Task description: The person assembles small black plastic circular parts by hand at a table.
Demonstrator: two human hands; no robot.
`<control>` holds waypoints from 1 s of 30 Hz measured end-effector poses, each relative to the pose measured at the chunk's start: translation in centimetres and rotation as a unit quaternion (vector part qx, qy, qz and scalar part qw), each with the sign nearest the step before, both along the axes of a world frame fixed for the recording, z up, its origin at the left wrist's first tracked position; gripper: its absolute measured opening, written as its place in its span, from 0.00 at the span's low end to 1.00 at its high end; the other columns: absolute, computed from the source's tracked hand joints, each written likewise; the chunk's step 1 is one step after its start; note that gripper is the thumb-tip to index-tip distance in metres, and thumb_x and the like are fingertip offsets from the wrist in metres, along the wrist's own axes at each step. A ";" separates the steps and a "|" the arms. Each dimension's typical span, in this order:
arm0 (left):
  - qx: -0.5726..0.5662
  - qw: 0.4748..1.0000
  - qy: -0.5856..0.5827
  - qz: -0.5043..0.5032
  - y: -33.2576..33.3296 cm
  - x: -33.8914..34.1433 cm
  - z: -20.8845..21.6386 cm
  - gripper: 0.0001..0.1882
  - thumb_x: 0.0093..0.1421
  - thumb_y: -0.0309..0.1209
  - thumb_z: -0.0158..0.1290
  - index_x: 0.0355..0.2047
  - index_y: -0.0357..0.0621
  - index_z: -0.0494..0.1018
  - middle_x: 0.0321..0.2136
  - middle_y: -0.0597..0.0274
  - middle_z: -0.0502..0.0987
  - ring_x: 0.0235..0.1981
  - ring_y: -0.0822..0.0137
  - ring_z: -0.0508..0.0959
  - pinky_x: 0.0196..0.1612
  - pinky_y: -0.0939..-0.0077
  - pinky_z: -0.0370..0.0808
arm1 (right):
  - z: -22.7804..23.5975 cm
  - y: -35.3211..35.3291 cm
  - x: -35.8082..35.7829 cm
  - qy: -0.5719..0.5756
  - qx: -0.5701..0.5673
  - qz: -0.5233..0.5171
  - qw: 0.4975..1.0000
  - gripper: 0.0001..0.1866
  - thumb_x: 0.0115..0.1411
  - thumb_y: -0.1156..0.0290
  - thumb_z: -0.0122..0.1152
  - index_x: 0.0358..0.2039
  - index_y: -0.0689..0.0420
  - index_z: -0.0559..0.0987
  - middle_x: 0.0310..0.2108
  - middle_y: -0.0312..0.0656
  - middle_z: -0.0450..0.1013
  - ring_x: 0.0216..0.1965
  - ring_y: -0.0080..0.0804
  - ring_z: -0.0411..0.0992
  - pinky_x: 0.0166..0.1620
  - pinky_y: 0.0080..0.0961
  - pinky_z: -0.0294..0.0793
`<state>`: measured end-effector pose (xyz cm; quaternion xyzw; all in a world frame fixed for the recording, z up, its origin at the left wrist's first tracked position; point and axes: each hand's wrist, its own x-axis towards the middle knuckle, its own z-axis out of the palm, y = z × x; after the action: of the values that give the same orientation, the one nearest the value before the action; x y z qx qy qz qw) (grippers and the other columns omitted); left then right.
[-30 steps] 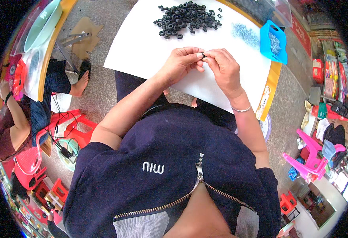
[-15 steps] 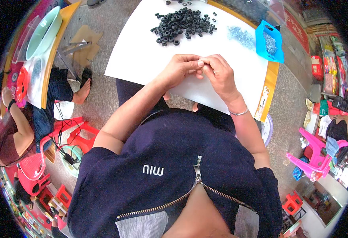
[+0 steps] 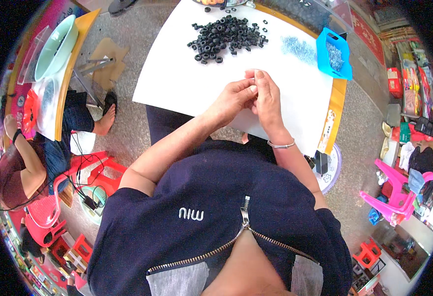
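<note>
Over the near part of the white tabletop (image 3: 177, 81), my two hands meet with their fingertips together. My left hand (image 3: 234, 101) is closed, its thumb and fingers pinched against the other hand. The fingers of my right hand (image 3: 267, 101) are pressed together too, pointing away from me. Whatever lies between them is hidden or too small to name. Beyond the hands is a heap of small black ring-like parts (image 3: 226, 37). Tiny clear-blue pieces (image 3: 299, 49) are spread to its right, beside a blue plastic basket (image 3: 323, 59) holding more of them.
A person's arm (image 3: 29, 158) rests near a second table on the left, which bears a pale green basin (image 3: 51, 61). Red plastic stools (image 3: 105, 172) and black cables stand behind. At right are a pink stool (image 3: 396, 190) and a purple-rimmed basin (image 3: 335, 170) under the table edge.
My hands have drawn closer together and slightly nearer to me. The right hand has turned more upright, its fingers now straighter and pointing away. The heap of black parts looks the same.
</note>
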<state>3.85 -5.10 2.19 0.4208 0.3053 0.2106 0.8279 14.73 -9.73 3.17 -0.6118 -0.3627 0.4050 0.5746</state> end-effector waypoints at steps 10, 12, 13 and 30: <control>0.145 0.986 0.075 -0.012 -1.0 0.8 0.5 0.12 0.65 0.31 0.41 0.40 0.36 0.71 0.26 0.66 0.72 0.26 0.77 0.70 0.27 0.82 0.69 | -1.3 0.1 -0.6 -0.134 0.068 -0.066 0.986 0.19 0.67 0.60 0.40 0.33 0.62 0.75 0.23 0.37 0.69 0.21 0.16 0.63 0.23 0.14 0.63; 0.126 0.991 0.054 0.001 -0.8 1.0 0.4 0.13 0.66 0.33 0.42 0.39 0.36 0.71 0.24 0.67 0.70 0.24 0.77 0.69 0.25 0.82 0.68 | -1.1 0.2 -0.2 -0.116 0.050 -0.045 0.991 0.19 0.67 0.60 0.40 0.36 0.62 0.75 0.23 0.36 0.70 0.22 0.18 0.64 0.27 0.16 0.66; 0.128 0.990 0.054 0.001 -0.4 1.0 0.6 0.13 0.66 0.33 0.42 0.39 0.36 0.71 0.24 0.67 0.70 0.24 0.77 0.69 0.25 0.82 0.68 | -0.2 0.0 -0.1 -0.116 0.052 -0.045 0.991 0.19 0.67 0.60 0.40 0.36 0.62 0.75 0.23 0.36 0.70 0.22 0.18 0.64 0.27 0.16 0.66; -0.150 0.969 -0.193 -0.011 2.6 -1.4 -0.6 0.22 0.68 0.42 0.38 0.49 0.34 0.64 0.28 0.67 0.68 0.24 0.77 0.65 0.25 0.85 0.66 | 8.1 14.5 14.8 -0.226 0.127 -0.062 0.964 0.12 0.58 0.75 0.54 0.43 0.61 0.76 0.28 0.35 0.74 0.28 0.20 0.71 0.34 0.18 0.71</control>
<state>2.48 -2.45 1.61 0.2460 0.1628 0.2304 0.9273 29.56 4.73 11.32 -0.6307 -0.4927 0.1703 0.5748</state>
